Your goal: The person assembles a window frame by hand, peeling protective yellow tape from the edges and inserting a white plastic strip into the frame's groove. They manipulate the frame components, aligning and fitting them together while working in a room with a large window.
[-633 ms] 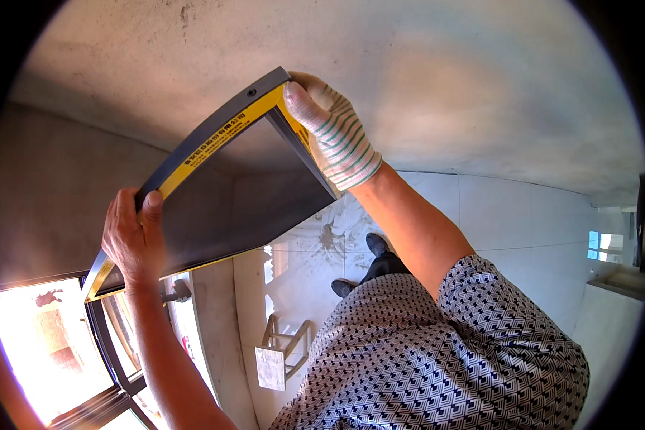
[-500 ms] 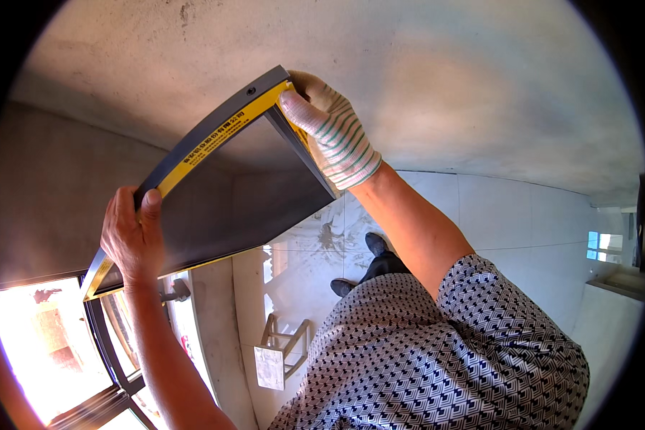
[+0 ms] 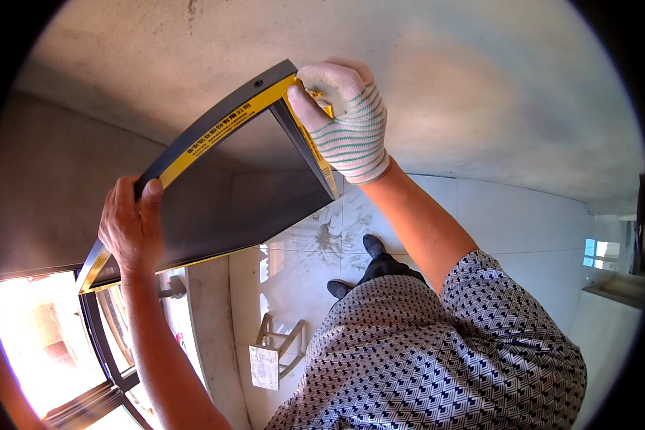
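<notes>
A dark grey window screen frame [image 3: 215,127] with dark mesh [image 3: 244,193] is held up tilted in front of me. Yellow protective film [image 3: 211,140] with print runs along its edges. My bare left hand [image 3: 131,233] is closed round the frame's lower left part, thumb on the near face. At the upper right corner is my right hand [image 3: 347,122], in a white knitted glove with green stripes. Its thumb and fingers are closed on a loose, bent end of the yellow film, which shows inside the curl of the hand; the fingertips are partly hidden.
An open window [image 3: 46,351] with dark framing lies at lower left. A small wooden stool [image 3: 266,367] stands on the pale tiled floor [image 3: 509,215], left of my feet. A plastered wall [image 3: 466,86] rises close beyond the screen.
My right hand has shifted right, away from the frame's corner, and a bent piece of yellow film now shows in it. My left hand keeps its hold on the frame.
</notes>
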Demonstrator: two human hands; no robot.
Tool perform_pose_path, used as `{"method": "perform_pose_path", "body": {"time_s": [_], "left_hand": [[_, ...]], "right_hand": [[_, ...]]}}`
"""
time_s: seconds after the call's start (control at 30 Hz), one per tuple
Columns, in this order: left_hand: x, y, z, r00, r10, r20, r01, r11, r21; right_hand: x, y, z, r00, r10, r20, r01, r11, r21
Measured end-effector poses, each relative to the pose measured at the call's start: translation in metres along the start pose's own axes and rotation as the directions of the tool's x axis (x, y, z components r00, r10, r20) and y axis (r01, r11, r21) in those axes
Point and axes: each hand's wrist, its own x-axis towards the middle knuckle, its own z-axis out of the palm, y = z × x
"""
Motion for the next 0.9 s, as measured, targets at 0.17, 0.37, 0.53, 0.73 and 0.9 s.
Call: {"method": "perform_pose_path", "body": {"time_s": [0.17, 0.37, 0.53, 0.73, 0.9], "left_hand": [[-0.003, -0.001, 0.000, 1.000, -0.006, 0.004, 0.006, 1.000, -0.007], [-0.003, -0.003, 0.000, 0.999, -0.024, 0.028, 0.024, 1.000, 0.009], [-0.003, -0.004, 0.004, 0.999, -0.024, 0.029, 0.024, 1.000, 0.011], [-0.004, -0.007, 0.005, 0.998, -0.037, 0.042, 0.036, 0.999, 0.020], [-0.008, -0.007, 0.006, 0.998, -0.055, 0.023, 0.054, 0.998, 0.017]], "right_hand": [[0.004, 0.002, 0.000, 0.991, -0.132, 0.006, 0.132, 0.984, -0.116], [0.010, 0.009, -0.002, 0.961, -0.273, 0.034, 0.274, 0.935, -0.224], [0.013, 0.012, -0.002, 0.947, -0.307, 0.096, 0.321, 0.924, -0.208], [0.004, 0.017, -0.007, 0.938, -0.253, 0.237, 0.282, 0.954, -0.101], [0.003, 0.008, -0.017, 0.919, -0.324, 0.226, 0.354, 0.929, -0.106]]}}
